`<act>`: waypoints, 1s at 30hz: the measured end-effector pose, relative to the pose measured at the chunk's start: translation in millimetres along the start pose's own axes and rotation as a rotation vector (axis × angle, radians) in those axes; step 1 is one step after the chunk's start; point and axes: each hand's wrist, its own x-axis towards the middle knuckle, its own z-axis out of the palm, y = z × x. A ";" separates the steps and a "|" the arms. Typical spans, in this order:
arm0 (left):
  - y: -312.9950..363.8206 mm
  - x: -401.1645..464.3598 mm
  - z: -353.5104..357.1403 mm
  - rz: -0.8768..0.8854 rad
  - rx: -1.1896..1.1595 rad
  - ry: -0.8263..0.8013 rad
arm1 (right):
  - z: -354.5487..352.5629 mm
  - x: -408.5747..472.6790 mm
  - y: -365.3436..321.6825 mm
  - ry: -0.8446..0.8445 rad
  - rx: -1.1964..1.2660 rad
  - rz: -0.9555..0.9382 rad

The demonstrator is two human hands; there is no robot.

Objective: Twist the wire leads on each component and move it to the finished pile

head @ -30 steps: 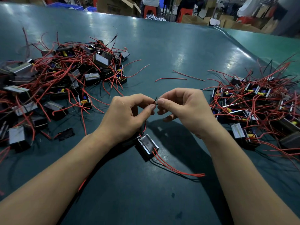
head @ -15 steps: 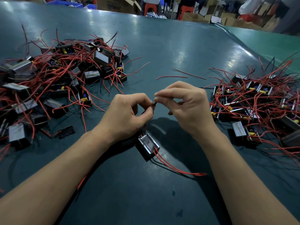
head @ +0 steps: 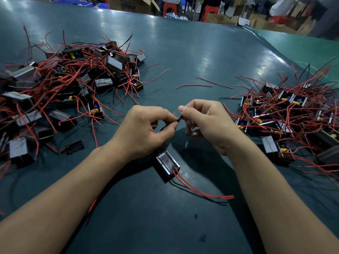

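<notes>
Both hands meet above the dark green desk (head: 183, 52). The left hand (head: 145, 129) and the right hand (head: 209, 123) each pinch, between thumb and forefinger, the end of a thin black wire lead (head: 179, 118) running between them. The component (head: 167, 165), a small black block with a metal face, lies on the desk just below the left wrist, its two red leads (head: 201, 191) trailing toward the right. One pile of components (head: 69, 85) sits to the left, another pile (head: 293, 116) to the right.

Factory workbench (head: 183, 52), heaped wired components (head: 73, 85)
</notes>
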 end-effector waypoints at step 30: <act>2.2 -0.2 1.0 -0.207 -0.054 0.018 | 1.3 -3.5 0.3 0.118 -0.099 -0.323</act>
